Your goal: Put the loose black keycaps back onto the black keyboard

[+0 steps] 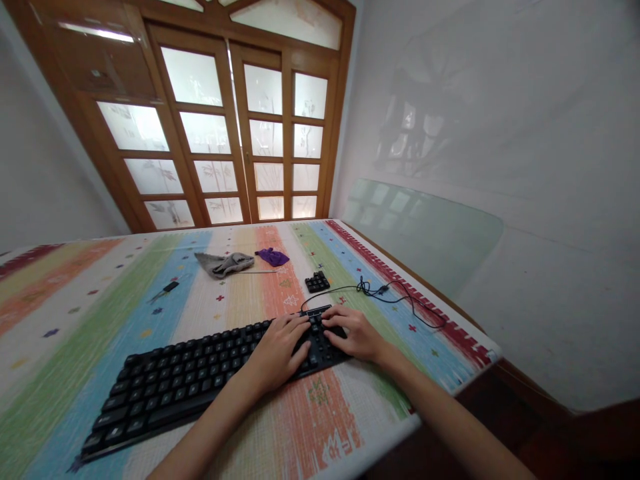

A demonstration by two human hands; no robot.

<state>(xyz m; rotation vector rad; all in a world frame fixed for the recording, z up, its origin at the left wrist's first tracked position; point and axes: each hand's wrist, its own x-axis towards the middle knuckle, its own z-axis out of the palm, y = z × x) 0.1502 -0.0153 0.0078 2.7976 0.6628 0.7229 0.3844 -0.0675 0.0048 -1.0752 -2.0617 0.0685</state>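
A black keyboard (200, 373) lies at a slant on the striped tablecloth. My left hand (280, 350) rests over its right part, fingers stretched forward and thumb apart. Across from it, my right hand (353, 330) bends its fingers over the number pad area, with fingertips and thumb touching the keyboard and a gap between them. Nothing that I can make out is held in either hand; the right fingertips partly hide what lies under them. Just beyond the keyboard sits a small cluster of loose black keycaps (317, 282).
The keyboard's black cable (395, 293) loops over the right side of the tablecloth (240, 293). Farther back lie a grey cloth (225, 265), a purple cloth (273, 257) and a thin stick (257, 272). A small black-headed key (171, 287) is at left. A wall (550, 267) borders the right.
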